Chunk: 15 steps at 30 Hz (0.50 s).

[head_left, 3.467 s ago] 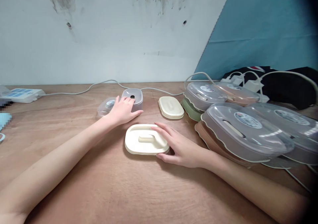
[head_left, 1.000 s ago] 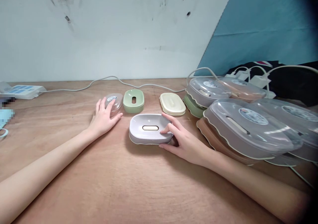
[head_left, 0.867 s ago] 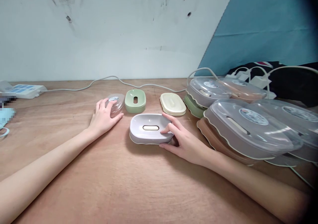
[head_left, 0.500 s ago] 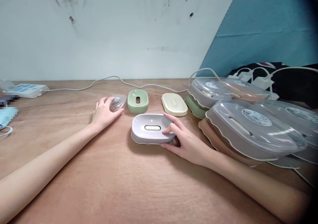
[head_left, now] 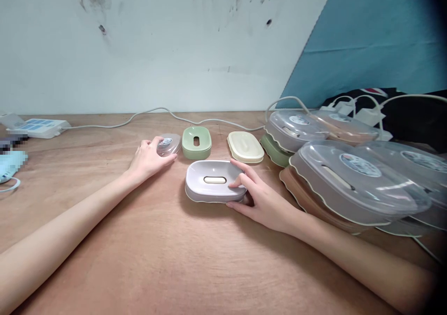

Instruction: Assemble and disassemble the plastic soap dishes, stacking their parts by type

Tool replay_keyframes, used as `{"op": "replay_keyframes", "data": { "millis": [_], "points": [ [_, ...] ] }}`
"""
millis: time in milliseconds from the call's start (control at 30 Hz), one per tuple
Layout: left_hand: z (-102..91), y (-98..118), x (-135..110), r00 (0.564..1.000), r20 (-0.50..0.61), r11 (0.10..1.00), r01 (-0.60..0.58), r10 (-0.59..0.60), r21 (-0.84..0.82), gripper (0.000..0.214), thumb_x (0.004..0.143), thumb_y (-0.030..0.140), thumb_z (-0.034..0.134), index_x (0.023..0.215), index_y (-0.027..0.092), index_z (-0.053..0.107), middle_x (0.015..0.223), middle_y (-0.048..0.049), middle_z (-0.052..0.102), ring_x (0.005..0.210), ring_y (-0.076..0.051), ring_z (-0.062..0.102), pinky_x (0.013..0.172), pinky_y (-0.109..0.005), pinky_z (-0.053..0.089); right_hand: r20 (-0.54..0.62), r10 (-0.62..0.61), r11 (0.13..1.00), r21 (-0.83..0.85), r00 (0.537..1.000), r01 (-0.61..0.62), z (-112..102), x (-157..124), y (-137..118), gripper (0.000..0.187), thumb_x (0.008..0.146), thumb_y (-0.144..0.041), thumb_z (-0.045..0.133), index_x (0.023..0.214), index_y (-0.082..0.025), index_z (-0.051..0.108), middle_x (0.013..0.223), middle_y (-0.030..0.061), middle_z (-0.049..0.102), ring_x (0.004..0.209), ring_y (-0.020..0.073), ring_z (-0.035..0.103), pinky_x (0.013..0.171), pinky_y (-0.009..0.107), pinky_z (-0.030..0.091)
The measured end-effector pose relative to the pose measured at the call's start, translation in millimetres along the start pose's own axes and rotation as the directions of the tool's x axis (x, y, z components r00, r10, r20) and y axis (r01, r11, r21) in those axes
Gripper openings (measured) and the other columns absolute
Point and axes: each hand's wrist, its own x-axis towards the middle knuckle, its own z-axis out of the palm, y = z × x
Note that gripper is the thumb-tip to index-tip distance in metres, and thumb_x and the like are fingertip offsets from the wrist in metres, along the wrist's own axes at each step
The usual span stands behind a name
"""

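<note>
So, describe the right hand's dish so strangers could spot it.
On the table, left of the lidded dishes, find the right hand. Its fingers touch the pale purple dish. Unlike those, it is uncovered; unlike the green dish beyond, its slot shows cream.

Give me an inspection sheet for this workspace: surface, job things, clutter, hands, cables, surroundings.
Surface: wooden table.
Job things: lilac dish, cream bar showing in its slot; behind it, slotted green dish, with clear lid to its left and cream base to its right.
Clutter: lidded dishes stacked at right; white box and blue item far left.
Hands: left hand around clear lid's left side; right hand grips lilac dish's right end.
Cables: white cable along table's back; plugs right rear.
Surroundings: stained wall, blue sheet, black cloth.
</note>
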Motion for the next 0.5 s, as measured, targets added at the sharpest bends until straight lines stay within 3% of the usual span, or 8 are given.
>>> {"op": "replay_keyframes", "data": {
  "millis": [167,500],
  "points": [
    [-0.9,1.8,0.1,1.000,0.001,1.000,-0.004,0.004,0.011,0.061,0.071,0.061,0.052,0.122,0.028,0.046,0.110,-0.0146,0.052,0.105,-0.033,0.053,0.088,-0.044,0.042,-0.007,-0.008,1.000,0.001,1.000,0.008,0.8,0.0,1.2,0.016,0.080,-0.027,0.056,0.091,-0.019,0.046,0.145,0.0136,0.019,0.110,0.0276,0.052,0.060,0.034,0.054],
    [-1.6,6.8,-4.6,0.998,-0.041,0.999,-0.041,0.041,0.006,0.059,0.067,0.052,0.060,0.116,0.023,0.045,0.110,-0.0135,0.050,0.099,-0.031,0.056,0.086,-0.044,0.044,-0.005,-0.002,1.000,0.000,1.000,0.002,0.8,0.0,0.1,0.017,0.080,-0.028,0.056,0.091,-0.019,0.047,0.145,0.0134,0.019,0.107,0.0262,0.054,0.061,0.034,0.054]
  ]
}}
